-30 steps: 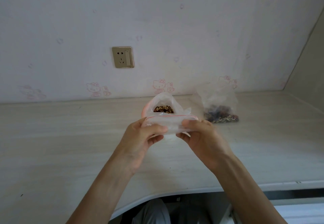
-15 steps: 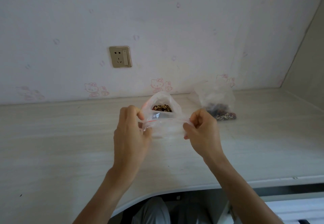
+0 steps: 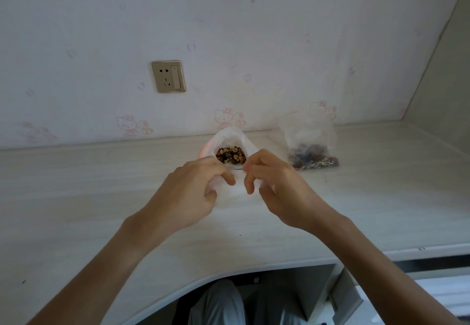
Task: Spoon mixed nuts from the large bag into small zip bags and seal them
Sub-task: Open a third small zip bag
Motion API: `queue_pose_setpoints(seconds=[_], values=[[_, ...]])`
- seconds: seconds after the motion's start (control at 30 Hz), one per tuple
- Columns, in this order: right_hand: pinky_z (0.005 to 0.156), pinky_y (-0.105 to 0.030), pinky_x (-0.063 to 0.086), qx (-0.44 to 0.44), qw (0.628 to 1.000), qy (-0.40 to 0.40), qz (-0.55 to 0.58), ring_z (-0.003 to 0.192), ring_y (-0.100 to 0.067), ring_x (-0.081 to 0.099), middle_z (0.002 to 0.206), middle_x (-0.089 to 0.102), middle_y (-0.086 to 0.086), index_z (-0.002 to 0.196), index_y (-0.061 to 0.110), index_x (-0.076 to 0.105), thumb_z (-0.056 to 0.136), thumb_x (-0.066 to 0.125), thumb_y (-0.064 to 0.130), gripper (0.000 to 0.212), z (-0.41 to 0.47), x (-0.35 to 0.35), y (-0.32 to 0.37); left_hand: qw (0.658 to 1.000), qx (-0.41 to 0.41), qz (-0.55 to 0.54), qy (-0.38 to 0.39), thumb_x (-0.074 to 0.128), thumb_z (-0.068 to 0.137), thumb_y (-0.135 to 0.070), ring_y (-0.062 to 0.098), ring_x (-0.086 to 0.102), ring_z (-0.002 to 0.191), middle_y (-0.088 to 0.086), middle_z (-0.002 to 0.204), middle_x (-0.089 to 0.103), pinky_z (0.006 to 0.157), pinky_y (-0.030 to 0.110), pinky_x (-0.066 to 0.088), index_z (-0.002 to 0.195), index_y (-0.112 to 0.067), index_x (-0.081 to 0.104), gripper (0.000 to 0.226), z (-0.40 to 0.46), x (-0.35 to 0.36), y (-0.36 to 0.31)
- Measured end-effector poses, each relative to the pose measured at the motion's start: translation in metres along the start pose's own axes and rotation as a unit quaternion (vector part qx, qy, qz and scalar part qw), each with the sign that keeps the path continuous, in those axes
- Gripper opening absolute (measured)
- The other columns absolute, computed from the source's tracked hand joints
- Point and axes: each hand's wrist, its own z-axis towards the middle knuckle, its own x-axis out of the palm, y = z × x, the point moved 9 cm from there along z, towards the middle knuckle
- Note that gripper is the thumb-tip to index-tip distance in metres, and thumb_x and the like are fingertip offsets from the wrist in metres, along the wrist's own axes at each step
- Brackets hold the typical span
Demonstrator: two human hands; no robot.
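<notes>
Counting what is laid out on the pale wooden desk, three plastic bags can be made out. One large bag stands open behind the hands, with one heap of mixed nuts seen through its mouth. One filled bag is set well apart to the right, near the wall, with dark nuts and seeds gathered at its bottom. One small zip bag, clear and very faint, is held between the two hands above the desk, just in front of the large bag. One wall socket is fixed above the desk on the patterned wallpaper.

The small zip bag is hard to trace: its edges are lost against the pale desk, much of it is covered by the hands, and whether anything lies inside cannot be told. The lower part of the large bag is hidden behind the hands. No spoon can be picked out with certainty. The forearms are cut off by the lower edge, and a knee in grey cloth is glimpsed under the desk.

The left hand is curled, its fingers bent in narrowly and pinched on the left side of the small zip bag. The right hand is likewise curled, its fingertips drawn close and pinched on the right side of the same bag.
</notes>
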Motion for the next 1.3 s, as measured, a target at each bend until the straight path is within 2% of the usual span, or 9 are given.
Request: queue_pose_setpoints(seconds=[0.1, 0.27, 0.47, 0.53, 0.83, 0.97, 1.1, 1.2, 1.3], values=[[0.077, -0.017, 0.047, 0.044, 0.997, 0.057, -0.012, 0.102, -0.014, 0.062, 0.129, 0.061, 0.0, 0.1, 0.022, 0.076, 0.087, 0.043, -0.016, 0.052, 0.007, 0.006, -0.008, 0.997, -0.029, -0.005, 0.077, 0.066, 0.088, -0.011, 0.013, 0.061, 0.104, -0.027, 0.113, 0.058, 0.082, 0.035, 0.053, 0.121, -0.044, 0.063, 0.046, 0.003, 0.008, 0.0], [0.103, -0.041, 0.049, 0.154, 0.958, 0.226, -0.084, 0.125, -0.024, 0.056, 0.142, 0.06, -0.002, 0.133, 0.03, 0.066, 0.094, 0.047, 0.0, 0.053, 0.011, 0.034, -0.027, 0.969, -0.055, 0.061, 0.233, 0.071, 0.09, -0.015, 0.015, 0.059, 0.108, -0.014, 0.119, 0.054, 0.089, 0.037, 0.055, 0.143, -0.035, 0.051, 0.06, 0.008, 0.029, 0.003], [0.08, -0.027, 0.05, 0.168, 0.901, 0.383, -0.113, 0.101, -0.014, 0.057, 0.136, 0.055, -0.001, 0.147, 0.022, 0.05, 0.092, 0.067, 0.019, 0.058, 0.004, 0.07, -0.043, 0.927, -0.066, 0.105, 0.353, 0.079, 0.087, -0.03, 0.017, 0.057, 0.113, -0.007, 0.134, 0.051, 0.097, 0.035, 0.054, 0.146, -0.036, 0.044, 0.069, 0.012, 0.06, 0.02], [0.09, -0.03, 0.048, 0.161, 0.901, 0.386, -0.119, 0.106, -0.013, 0.052, 0.135, 0.054, 0.003, 0.144, 0.026, 0.052, 0.091, 0.07, 0.027, 0.056, 0.003, 0.077, -0.05, 0.926, -0.081, 0.088, 0.358, 0.081, 0.085, -0.036, 0.015, 0.06, 0.109, -0.007, 0.127, 0.054, 0.096, 0.035, 0.055, 0.141, -0.041, 0.047, 0.066, 0.012, 0.068, 0.031], [0.087, -0.03, 0.033, 0.144, 0.954, 0.254, -0.064, 0.102, -0.011, 0.041, 0.107, 0.046, 0.011, 0.123, 0.054, 0.06, 0.082, 0.07, 0.066, 0.044, -0.016, 0.077, -0.091, 0.964, -0.069, -0.047, 0.254, 0.083, 0.065, -0.06, 0.002, 0.056, 0.086, -0.014, 0.107, 0.057, 0.082, 0.027, 0.052, 0.11, -0.059, 0.06, 0.051, 0.01, 0.09, 0.072], [0.093, -0.03, 0.035, 0.138, 0.969, 0.202, -0.027, 0.101, -0.009, 0.042, 0.103, 0.044, 0.014, 0.119, 0.052, 0.067, 0.081, 0.075, 0.062, 0.041, -0.021, 0.076, -0.096, 0.977, -0.039, -0.112, 0.176, 0.089, 0.064, -0.059, -0.009, 0.052, 0.077, -0.017, 0.099, 0.057, 0.07, 0.012, 0.041, 0.113, -0.057, 0.067, 0.054, 0.005, 0.091, 0.081], [0.096, -0.024, 0.041, 0.146, 0.972, 0.161, 0.089, 0.105, -0.01, 0.052, 0.108, 0.056, 0.01, 0.108, 0.038, 0.078, 0.085, 0.081, 0.041, 0.023, -0.023, 0.071, -0.094, 0.963, -0.061, -0.247, 0.094, 0.092, 0.061, -0.061, 0.001, 0.046, 0.068, -0.015, 0.09, 0.057, 0.067, 0.014, 0.041, 0.111, -0.05, 0.075, 0.054, 0.0, 0.086, 0.087], [0.079, -0.017, 0.051, 0.215, 0.931, 0.05, 0.29, 0.092, -0.003, 0.065, 0.103, 0.072, 0.009, 0.092, 0.032, 0.083, 0.092, 0.074, 0.037, 0.011, -0.021, 0.056, -0.102, 0.926, -0.116, -0.358, 0.022, 0.09, 0.059, -0.064, 0.004, 0.05, 0.069, -0.017, 0.079, 0.055, 0.068, 0.016, 0.044, 0.102, -0.04, 0.08, 0.051, -0.002, 0.079, 0.096], [0.064, -0.027, 0.044, 0.327, 0.845, -0.104, 0.411, 0.075, -0.013, 0.062, 0.085, 0.071, -0.003, 0.082, 0.02, 0.082, 0.094, 0.071, 0.035, 0.022, -0.03, 0.046, -0.13, 0.913, -0.15, -0.377, -0.036, 0.083, 0.067, -0.065, 0.002, 0.057, 0.071, -0.016, 0.078, 0.062, 0.069, 0.017, 0.047, 0.096, -0.035, 0.079, 0.043, -0.006, 0.074, 0.104]])
